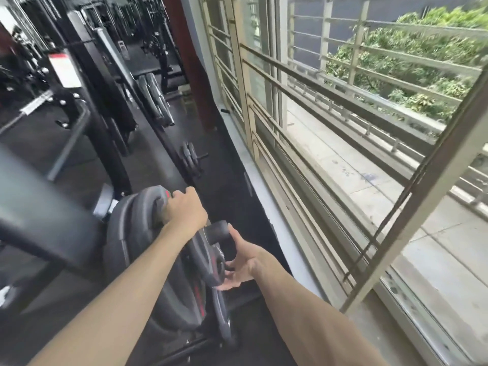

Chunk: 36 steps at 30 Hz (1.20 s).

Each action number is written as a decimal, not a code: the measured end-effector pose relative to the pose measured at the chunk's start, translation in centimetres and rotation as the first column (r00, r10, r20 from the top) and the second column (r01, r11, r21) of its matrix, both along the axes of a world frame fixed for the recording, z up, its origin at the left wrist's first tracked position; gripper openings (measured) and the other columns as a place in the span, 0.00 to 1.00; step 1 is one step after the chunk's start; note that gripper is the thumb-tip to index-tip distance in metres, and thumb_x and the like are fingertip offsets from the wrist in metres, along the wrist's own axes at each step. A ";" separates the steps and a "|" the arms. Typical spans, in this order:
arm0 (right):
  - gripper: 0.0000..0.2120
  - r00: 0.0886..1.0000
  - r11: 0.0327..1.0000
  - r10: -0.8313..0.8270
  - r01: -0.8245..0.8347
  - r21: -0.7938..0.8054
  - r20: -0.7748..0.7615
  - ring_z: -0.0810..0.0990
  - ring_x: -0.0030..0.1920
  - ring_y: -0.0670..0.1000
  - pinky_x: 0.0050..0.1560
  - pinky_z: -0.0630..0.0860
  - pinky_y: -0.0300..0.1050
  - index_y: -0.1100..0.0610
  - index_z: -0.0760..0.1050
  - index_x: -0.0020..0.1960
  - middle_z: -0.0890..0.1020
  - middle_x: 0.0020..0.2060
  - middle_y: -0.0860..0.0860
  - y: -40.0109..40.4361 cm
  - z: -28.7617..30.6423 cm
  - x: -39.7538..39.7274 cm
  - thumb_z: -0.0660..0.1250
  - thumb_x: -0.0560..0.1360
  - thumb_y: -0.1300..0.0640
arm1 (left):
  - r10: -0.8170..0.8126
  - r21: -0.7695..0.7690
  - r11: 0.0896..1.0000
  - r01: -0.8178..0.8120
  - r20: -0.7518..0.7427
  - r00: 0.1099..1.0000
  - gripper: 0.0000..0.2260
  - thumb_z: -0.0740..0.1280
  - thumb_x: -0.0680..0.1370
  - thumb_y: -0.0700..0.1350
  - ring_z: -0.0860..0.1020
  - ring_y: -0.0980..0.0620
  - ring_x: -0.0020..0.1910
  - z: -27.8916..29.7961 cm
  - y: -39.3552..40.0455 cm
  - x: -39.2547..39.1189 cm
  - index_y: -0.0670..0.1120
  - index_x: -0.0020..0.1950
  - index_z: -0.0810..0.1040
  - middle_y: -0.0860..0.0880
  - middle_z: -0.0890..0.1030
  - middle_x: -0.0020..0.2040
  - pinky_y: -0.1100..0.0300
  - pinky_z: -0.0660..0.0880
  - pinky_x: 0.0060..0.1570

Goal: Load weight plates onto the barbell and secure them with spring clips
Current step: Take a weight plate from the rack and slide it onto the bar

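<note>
Both of my forearms reach forward from the bottom edge, bare, toward the weight plates [137, 233] stacked on the end of the barbell sleeve [217, 229]. My left hand [184, 207] is curled over the top rim of the plates, fingers wrapped round the edge and gripping it. My right hand [243, 262] sits just right of the plates, below the sleeve's dark end; its fingers are spread and relaxed, fingertips touching the face of the outermost plate [208, 262], not clenched on anything. That outer plate is black with red lettering and leans slightly out from the thicker plates behind it. The sleeve's end pokes out past the plates, between my two hands. I cannot make out a spring clip anywhere on it.

Left of the plates runs a dark padded bench [39, 207]. Beyond the plates, on the black floor [232, 180], stands a small pair of plates [188, 157], and farther still a rack with more plates [155, 101]. Right of the plates is a barred window [317, 128] with trees outside.
</note>
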State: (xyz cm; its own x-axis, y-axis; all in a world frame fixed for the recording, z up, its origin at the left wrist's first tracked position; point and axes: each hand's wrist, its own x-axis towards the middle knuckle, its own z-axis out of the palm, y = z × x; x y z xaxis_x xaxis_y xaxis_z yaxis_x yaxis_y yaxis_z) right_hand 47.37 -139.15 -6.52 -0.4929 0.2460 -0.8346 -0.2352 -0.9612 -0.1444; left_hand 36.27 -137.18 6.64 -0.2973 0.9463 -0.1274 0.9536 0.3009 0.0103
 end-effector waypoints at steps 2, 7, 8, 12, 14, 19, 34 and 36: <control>0.44 0.999 0.999 -0.002 0.000 0.041 0.040 0.77 0.55 0.58 0.51 0.77 0.55 0.63 0.76 0.51 0.79 0.50 0.57 0.2 0.5 0.5 0.85 0.43 0.40 | 0.021 0.041 0.999 -0.028 0.159 0.987 0.21 0.63 0.78 0.40 0.72 0.34 0.66 -0.3 0.4 1.1 0.42 0.71 0.68 0.38 0.68 0.68 0.49 0.70 0.61; 0.50 0.975 0.973 -0.047 -0.005 0.233 0.216 0.75 0.64 0.57 0.67 0.71 0.52 0.59 0.69 0.70 0.74 0.67 0.55 0.7 1.4 2.6 0.77 0.60 0.29 | -0.059 0.097 0.995 0.030 0.318 0.946 0.27 0.61 0.80 0.39 0.72 0.33 0.67 -0.1 0.3 3.7 0.47 0.79 0.60 0.40 0.64 0.73 0.50 0.70 0.61; 0.51 0.967 0.963 -0.131 0.072 0.260 0.217 0.74 0.67 0.57 0.69 0.70 0.53 0.59 0.70 0.71 0.73 0.70 0.54 0.8 1.2 2.9 0.78 0.59 0.29 | -0.095 0.107 0.992 0.061 0.352 0.931 0.29 0.61 0.79 0.39 0.72 0.34 0.68 0.0 0.2 3.9 0.49 0.80 0.59 0.41 0.64 0.73 0.50 0.70 0.62; 0.36 0.884 0.835 -0.448 0.361 0.415 0.132 0.83 0.53 0.55 0.59 0.80 0.52 0.58 0.79 0.62 0.83 0.54 0.55 1.2 1.2 5.3 0.77 0.65 0.33 | -0.155 0.141 0.986 0.093 0.537 0.829 0.32 0.64 0.76 0.40 0.75 0.39 0.63 1.4 -0.5 4.5 0.51 0.80 0.60 0.43 0.65 0.72 0.48 0.73 0.64; 0.36 0.858 0.788 -0.507 0.422 0.448 0.082 0.84 0.53 0.56 0.59 0.80 0.55 0.58 0.81 0.60 0.85 0.54 0.55 1.3 2.0 5.9 0.76 0.64 0.31 | -0.171 0.190 0.979 0.075 0.557 0.813 0.30 0.65 0.76 0.43 0.76 0.41 0.62 2.8 -1.1 4.8 0.50 0.78 0.65 0.45 0.68 0.71 0.49 0.73 0.65; 0.37 0.810 0.644 -0.578 0.529 0.552 -0.102 0.83 0.61 0.58 0.67 0.76 0.59 0.53 0.83 0.62 0.86 0.57 0.55 -0.3 4.7 4.1 0.76 0.63 0.29 | -0.277 0.493 0.869 -0.034 0.544 0.792 0.13 0.68 0.78 0.49 0.81 0.48 0.59 7.3 -6.0 3.2 0.50 0.61 0.84 0.50 0.85 0.58 0.51 0.76 0.61; 0.29 0.932 0.479 -0.158 0.362 0.799 -0.328 0.80 0.42 0.55 0.47 0.77 0.48 0.59 0.80 0.56 0.82 0.47 0.63 -26.0 12.1 -15.2 0.78 0.67 0.37 | -0.104 0.604 0.685 -0.408 0.635 0.766 0.16 0.59 0.84 0.45 0.83 0.49 0.56 10.0 -40.8 -19.6 0.52 0.71 0.75 0.50 0.85 0.55 0.51 0.76 0.61; 0.24 0.938 0.479 -0.089 0.335 0.812 -0.334 0.82 0.35 0.49 0.38 0.79 0.42 0.58 0.82 0.54 0.85 0.38 0.52 -31.4 12.4 -18.7 0.75 0.69 0.40 | -0.087 0.591 0.646 -0.484 0.687 0.722 0.16 0.60 0.84 0.45 0.83 0.51 0.54 9.7 -47.3 -22.8 0.52 0.72 0.74 0.50 0.85 0.55 0.50 0.77 0.61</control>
State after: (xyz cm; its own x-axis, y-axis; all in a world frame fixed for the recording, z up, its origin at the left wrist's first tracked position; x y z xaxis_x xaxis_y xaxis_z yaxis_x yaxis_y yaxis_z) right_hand 28.66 -170.50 5.88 -0.4530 0.8908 -0.0354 -0.5549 -0.3128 -0.7709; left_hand 13.48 -184.50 16.31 -0.6095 0.7334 0.3010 0.5375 0.1032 0.8370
